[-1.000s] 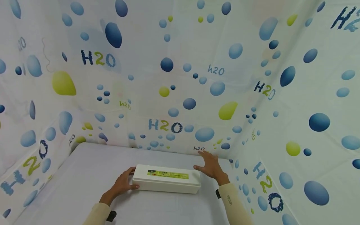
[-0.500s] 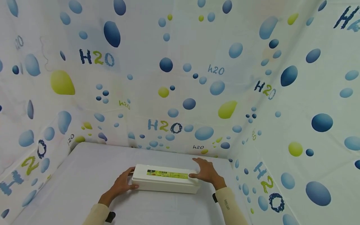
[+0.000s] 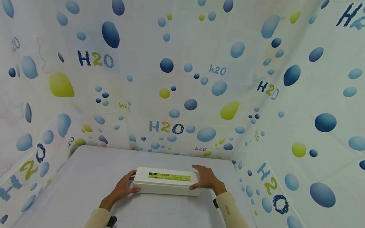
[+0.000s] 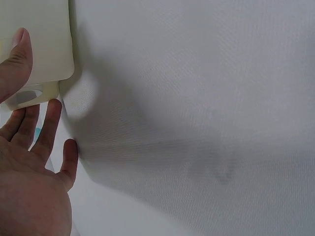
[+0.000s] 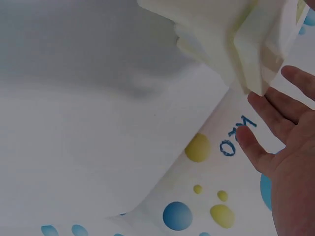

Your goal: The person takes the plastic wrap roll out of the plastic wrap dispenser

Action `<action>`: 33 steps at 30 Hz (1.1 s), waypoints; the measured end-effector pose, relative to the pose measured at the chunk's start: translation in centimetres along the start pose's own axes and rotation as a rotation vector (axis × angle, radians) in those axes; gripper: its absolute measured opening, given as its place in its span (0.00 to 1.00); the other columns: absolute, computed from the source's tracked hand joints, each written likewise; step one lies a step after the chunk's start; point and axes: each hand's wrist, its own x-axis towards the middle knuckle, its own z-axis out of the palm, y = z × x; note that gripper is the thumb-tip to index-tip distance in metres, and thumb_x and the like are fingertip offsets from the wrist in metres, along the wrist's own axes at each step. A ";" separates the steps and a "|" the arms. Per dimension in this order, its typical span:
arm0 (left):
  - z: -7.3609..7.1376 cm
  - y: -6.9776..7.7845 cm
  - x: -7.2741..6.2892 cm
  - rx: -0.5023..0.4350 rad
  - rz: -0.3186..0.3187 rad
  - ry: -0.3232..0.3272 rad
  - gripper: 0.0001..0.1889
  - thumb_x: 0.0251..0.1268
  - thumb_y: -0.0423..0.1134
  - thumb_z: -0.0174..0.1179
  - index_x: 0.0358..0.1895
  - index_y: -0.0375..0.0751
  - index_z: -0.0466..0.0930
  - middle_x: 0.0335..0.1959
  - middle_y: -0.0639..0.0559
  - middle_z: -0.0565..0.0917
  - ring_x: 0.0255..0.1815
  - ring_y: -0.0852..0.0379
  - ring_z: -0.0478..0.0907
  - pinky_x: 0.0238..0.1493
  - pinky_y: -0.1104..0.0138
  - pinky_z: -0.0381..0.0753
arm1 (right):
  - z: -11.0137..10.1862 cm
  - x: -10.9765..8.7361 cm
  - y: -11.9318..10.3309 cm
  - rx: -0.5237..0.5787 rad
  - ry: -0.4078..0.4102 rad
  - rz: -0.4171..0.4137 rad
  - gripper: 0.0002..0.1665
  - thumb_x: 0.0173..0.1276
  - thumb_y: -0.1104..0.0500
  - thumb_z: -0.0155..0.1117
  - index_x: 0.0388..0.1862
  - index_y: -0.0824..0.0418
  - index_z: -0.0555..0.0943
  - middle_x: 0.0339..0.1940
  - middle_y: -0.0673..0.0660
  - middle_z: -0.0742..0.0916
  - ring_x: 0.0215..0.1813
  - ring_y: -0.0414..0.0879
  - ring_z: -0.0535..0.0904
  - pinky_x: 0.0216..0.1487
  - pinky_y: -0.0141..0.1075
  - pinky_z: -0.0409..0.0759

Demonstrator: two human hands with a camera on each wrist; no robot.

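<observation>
A long white plastic box (image 3: 162, 187) with a lid lies on the table in the head view, a yellow-green label (image 3: 169, 176) along its top. My left hand (image 3: 123, 187) grips its left end, thumb on the front and fingers behind. In the left wrist view, the fingertips press at the box's narrow end (image 4: 47, 56), beside a small oval opening. At the right end, my right hand (image 3: 207, 179) spans the box with thumb at the front edge and fingers at the far side. The right wrist view shows fingertips (image 5: 256, 101) right at the box's edge.
The box lies on a table (image 3: 102, 164) with a white cover. Wall sheets (image 3: 148, 95) printed with blue and green drops and "H2O" rise behind it and at both sides. Each sleeved wrist carries a black device (image 3: 112, 221).
My right hand has come down and left from above the box's right end, and its thumb now lies at the front edge. The left hand and the box have stayed in place.
</observation>
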 end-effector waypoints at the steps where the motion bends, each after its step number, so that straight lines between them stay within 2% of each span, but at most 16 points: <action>1: 0.0 -0.1 0.0 -0.002 0.000 0.000 0.53 0.55 0.40 0.85 0.81 0.29 0.64 0.77 0.27 0.75 0.77 0.24 0.74 0.76 0.26 0.67 | 0.1 0.0 0.0 0.004 0.000 -0.002 0.64 0.49 0.39 0.90 0.80 0.64 0.74 0.77 0.65 0.82 0.78 0.67 0.77 0.77 0.72 0.71; 12: 0.2 -0.1 -0.2 -0.010 0.001 0.001 0.53 0.54 0.40 0.86 0.81 0.29 0.64 0.77 0.26 0.75 0.76 0.24 0.75 0.75 0.26 0.69 | 0.8 -0.3 -0.2 0.025 -0.013 -0.033 0.61 0.43 0.46 0.95 0.76 0.62 0.78 0.71 0.60 0.87 0.70 0.61 0.83 0.74 0.66 0.74; 24: 0.2 -0.1 -0.2 -0.012 0.008 0.003 0.53 0.55 0.41 0.85 0.81 0.29 0.64 0.77 0.26 0.75 0.76 0.24 0.75 0.75 0.25 0.68 | 1.6 -0.2 0.0 -0.041 0.003 -0.040 0.59 0.44 0.51 0.95 0.76 0.62 0.78 0.69 0.59 0.88 0.67 0.59 0.83 0.72 0.64 0.78; 33: 0.4 -0.6 0.0 -0.010 0.022 0.015 0.54 0.54 0.42 0.86 0.81 0.29 0.64 0.76 0.25 0.76 0.75 0.23 0.76 0.74 0.25 0.69 | 1.4 -0.2 -0.3 -0.004 0.016 -0.030 0.53 0.44 0.55 0.94 0.71 0.62 0.80 0.62 0.57 0.89 0.59 0.54 0.83 0.68 0.60 0.83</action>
